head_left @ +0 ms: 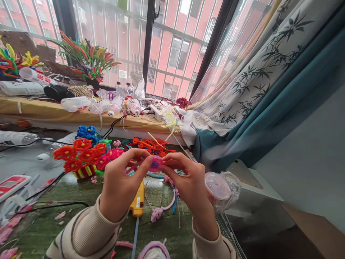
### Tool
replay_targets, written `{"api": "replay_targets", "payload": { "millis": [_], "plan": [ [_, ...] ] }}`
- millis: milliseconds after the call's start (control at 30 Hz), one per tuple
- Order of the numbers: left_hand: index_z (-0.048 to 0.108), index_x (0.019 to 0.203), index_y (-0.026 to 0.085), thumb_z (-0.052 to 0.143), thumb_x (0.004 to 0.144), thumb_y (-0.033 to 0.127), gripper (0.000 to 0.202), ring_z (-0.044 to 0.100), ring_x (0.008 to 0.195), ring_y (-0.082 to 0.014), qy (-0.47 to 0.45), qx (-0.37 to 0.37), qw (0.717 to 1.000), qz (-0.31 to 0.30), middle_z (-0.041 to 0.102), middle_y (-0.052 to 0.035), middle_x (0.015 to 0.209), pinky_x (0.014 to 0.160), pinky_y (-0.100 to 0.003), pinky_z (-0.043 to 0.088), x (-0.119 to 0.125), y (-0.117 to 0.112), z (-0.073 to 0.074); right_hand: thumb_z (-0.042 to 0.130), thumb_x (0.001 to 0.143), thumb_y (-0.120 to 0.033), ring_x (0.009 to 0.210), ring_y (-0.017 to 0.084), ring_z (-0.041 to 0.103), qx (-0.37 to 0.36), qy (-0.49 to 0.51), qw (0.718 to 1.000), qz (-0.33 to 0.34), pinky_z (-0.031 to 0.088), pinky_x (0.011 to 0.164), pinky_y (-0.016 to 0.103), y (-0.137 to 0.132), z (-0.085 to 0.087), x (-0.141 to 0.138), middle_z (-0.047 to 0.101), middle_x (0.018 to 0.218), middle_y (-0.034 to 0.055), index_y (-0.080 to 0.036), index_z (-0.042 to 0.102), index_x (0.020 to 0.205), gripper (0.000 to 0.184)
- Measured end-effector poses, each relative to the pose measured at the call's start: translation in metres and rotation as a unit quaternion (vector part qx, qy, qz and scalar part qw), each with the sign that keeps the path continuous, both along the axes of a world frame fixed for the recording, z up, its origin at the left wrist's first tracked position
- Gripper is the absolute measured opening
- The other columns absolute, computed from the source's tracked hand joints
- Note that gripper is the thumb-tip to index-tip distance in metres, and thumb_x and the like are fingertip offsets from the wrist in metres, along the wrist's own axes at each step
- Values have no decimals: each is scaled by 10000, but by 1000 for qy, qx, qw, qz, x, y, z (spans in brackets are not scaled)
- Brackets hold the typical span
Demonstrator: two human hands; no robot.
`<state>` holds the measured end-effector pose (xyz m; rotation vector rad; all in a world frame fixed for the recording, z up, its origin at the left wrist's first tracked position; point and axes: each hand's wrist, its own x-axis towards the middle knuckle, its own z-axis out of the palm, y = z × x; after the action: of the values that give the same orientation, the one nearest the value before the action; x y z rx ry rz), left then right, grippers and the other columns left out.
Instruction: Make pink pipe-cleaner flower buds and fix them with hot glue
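My left hand (118, 185) and my right hand (191, 180) meet above the middle of the work table. Between them is a small round pink see-through disc (155, 164) with a purple centre, perhaps a little spool. Thumb and forefinger of each hand pinch it from either side. A thin pink strip seems to run from it into my left hand, partly hidden by the fingers. Below the hands lie a yellow glue gun (138, 201) with a glue stick in its back and a pink fuzzy flower (156, 214) on a bent pipe-cleaner stem.
Red, blue and pink pipe-cleaner flowers (81, 154) stand left of my hands. Orange pipe cleaners (151, 145) are heaped behind. A plastic-wrapped clear spool (219, 186) sits at the right. Black cables (54, 205) cross the left side. Several bottles (77, 103) crowd the windowsill.
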<state>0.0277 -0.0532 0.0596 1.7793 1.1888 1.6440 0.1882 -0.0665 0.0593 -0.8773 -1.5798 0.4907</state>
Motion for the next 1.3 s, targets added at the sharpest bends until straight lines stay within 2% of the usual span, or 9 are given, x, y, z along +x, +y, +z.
{"api": "replay_targets", "payload": {
  "millis": [467,1100,1233,1300],
  "plan": [
    [708,747,206,743,741,293,94,654,651,-123,-92,-15,996,-10,684,32,695,592,-189,544,6,-5,0,775,761,-126,695,129,733,-7,14,1000,13,592,662,173,1,0,0,765,805,-23,-215,717,887,165],
    [715,766,213,730,758,230,24,661,633,-96,-106,-10,994,-33,704,36,715,529,-134,512,6,-4,2,784,759,-215,665,153,715,-74,72,993,58,607,664,242,2,-3,1,758,794,-8,-210,743,865,113],
    [718,766,212,737,744,235,38,675,621,-115,-109,-14,993,-35,715,30,703,532,-157,533,7,-4,3,787,760,-239,688,151,715,-82,77,992,62,605,679,242,3,-2,2,757,811,3,-202,724,864,127],
    [717,765,211,745,742,256,57,688,631,-137,-111,-20,993,-30,725,21,710,546,-185,552,6,-4,3,796,750,-237,704,152,715,-87,93,990,63,604,679,243,2,-1,1,750,807,-5,-216,701,923,198]
  ]
}}
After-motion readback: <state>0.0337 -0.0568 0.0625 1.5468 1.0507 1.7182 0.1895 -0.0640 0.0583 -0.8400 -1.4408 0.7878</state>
